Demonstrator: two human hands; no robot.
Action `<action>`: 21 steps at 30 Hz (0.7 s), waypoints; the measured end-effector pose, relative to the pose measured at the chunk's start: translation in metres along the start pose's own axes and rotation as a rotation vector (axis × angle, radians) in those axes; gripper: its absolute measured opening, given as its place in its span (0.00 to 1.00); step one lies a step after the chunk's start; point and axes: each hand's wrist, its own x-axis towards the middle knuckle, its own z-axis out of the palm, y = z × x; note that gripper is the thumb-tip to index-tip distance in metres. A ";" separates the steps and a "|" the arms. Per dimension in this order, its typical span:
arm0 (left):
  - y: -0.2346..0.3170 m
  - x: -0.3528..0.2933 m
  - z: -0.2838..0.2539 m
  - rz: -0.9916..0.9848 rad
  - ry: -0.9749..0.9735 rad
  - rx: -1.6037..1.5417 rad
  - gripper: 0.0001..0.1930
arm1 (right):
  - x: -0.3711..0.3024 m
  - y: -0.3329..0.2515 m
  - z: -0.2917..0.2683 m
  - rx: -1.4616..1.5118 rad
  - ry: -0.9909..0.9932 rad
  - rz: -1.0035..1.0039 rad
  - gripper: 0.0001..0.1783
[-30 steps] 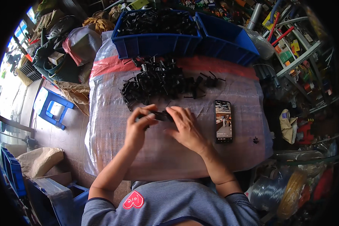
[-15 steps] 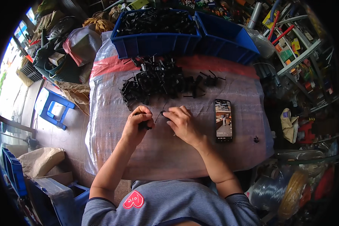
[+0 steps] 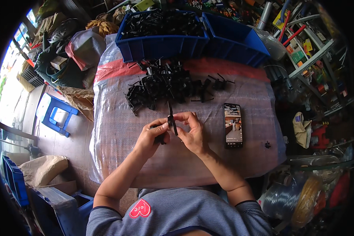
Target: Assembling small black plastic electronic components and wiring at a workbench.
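A slim black plastic part [image 3: 170, 117] stands out from between my hands, its thin end pointing at the pile. My left hand [image 3: 151, 135] is closed, thumb and forefinger pinching the part from the left. Another dark piece [image 3: 160, 139] shows under its curled fingers, mostly hidden. On the other side my right hand [image 3: 192, 133] has its thumb and bent forefinger on the same part. Just beyond my hands lies a heap of similar black plastic parts [image 3: 165, 84], tangled together, on a woven plastic sheet [image 3: 118, 157].
Behind the heap stands a blue bin [image 3: 161, 48] full of black parts, beside a second blue bin [image 3: 240, 51]. A lit phone [image 3: 233, 126] lies right of my hands, with a small dark bit [image 3: 267, 145] farther right. A blue stool [image 3: 57, 114] stands at the left.
My hands have come together, and the left one has moved slightly right and nearer me. The slim black part now stands up between them; before, only a small dark bit showed at my right fingertips.
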 end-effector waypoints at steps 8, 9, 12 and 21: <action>0.000 0.002 -0.008 0.076 0.107 -0.028 0.11 | 0.004 -0.010 -0.006 -0.022 0.045 -0.123 0.21; 0.002 0.001 -0.008 0.140 0.162 0.042 0.10 | 0.006 -0.011 -0.004 0.370 0.013 0.033 0.22; 0.003 -0.002 -0.002 0.275 0.154 0.350 0.12 | 0.009 -0.021 -0.015 0.661 -0.027 0.270 0.18; 0.000 -0.003 0.001 0.101 0.085 0.260 0.14 | 0.005 -0.011 -0.009 0.599 0.178 0.115 0.12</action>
